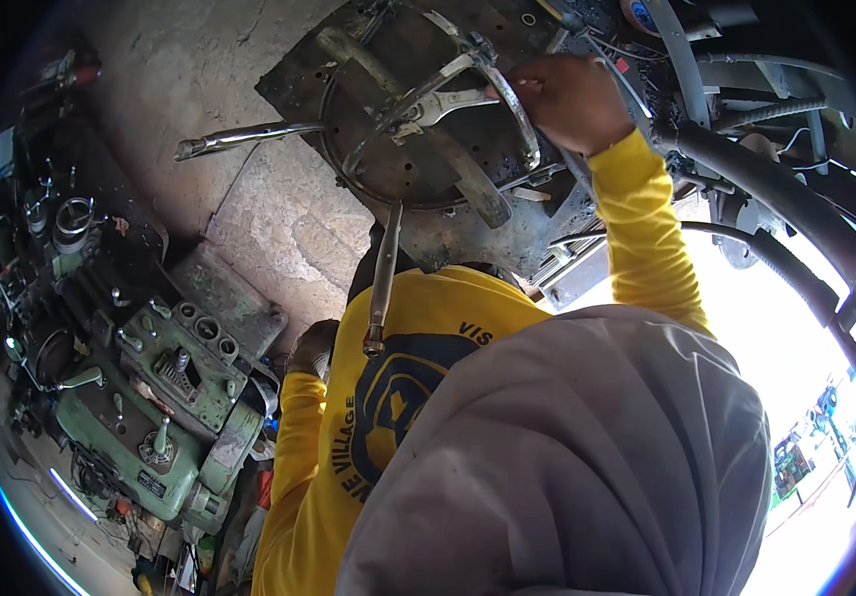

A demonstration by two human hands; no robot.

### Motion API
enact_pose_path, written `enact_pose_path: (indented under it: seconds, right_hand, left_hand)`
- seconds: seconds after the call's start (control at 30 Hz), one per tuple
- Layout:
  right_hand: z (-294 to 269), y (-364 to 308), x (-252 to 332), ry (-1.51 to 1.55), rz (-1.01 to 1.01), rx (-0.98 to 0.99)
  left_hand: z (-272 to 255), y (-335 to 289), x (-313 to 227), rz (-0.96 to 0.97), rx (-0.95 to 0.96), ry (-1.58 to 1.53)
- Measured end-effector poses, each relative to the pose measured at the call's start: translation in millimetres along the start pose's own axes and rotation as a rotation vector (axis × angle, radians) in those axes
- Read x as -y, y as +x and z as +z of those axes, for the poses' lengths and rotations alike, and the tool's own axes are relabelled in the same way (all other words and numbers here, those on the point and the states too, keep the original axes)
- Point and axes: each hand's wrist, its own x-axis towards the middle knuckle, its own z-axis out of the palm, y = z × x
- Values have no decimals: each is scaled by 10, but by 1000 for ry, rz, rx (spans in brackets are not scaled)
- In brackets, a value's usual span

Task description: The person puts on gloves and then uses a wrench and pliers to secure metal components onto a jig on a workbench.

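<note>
Over the middle of the dark metal surface [294, 77], the silver wrench [453, 102] points its long axis toward the right edge, where the nearer right hand [579, 104] has fingers curled round its end. The left hand [312, 350] is well apart, beyond the near edge; I cannot tell its finger state.

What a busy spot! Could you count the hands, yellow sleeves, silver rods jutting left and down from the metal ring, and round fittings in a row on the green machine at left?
Hands: 2 (left hand, right hand)
Yellow sleeves: 2
Silver rods: 2 (one jutting left, one down)
Round fittings: 3
Total: 9
</note>
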Motion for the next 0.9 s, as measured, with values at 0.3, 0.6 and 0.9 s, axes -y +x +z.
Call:
enact_pose_path:
  seconds: [0.3,0.6,0.9]
  right_hand:
    - [-163,556,-453,-42,-463,-10]
    - [-132,1043,-287,5,-440,266]
    - [11,1504,-177,-70,-611,383]
  left_hand:
    - [34,-55,-49,67,-34,1]
    - [38,-29,63,21,-1,18]
    - [52,28,100,-71,103,64]
